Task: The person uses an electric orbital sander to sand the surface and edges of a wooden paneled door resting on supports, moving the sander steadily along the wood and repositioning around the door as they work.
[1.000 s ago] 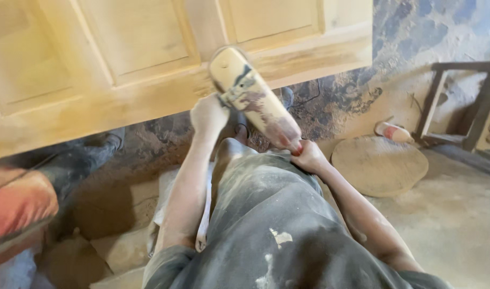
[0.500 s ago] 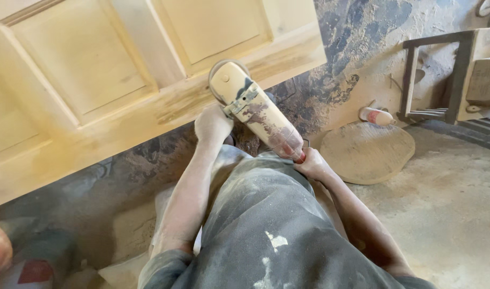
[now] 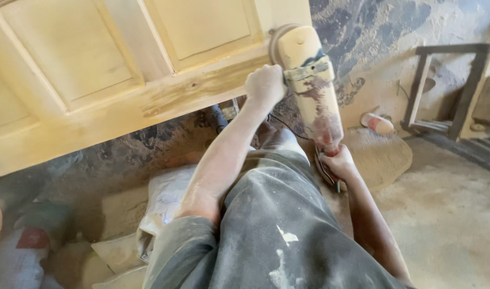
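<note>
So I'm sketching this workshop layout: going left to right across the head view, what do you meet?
Pale panelled wooden door → left hand on the side grip → dusty angle grinder → right hand at its rear handle → small capped bottle lying on the floor → dark metal frame.

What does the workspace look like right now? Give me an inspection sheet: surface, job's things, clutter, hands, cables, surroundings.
Surface: pale panelled wooden door lying flat, coated in dust, with a darker bare patch along its near rail.
Job's things: dust-caked handheld angle grinder, its head at the door's near edge.
Clutter: white sacks under the door; small red and white canister on the ground.
Hands: left hand grips the grinder's side near the head; right hand grips its rear handle.
Cables: thin dark cord runs from the grinder's rear.
Surroundings: dusty concrete floor; dark metal frame at right.
</note>
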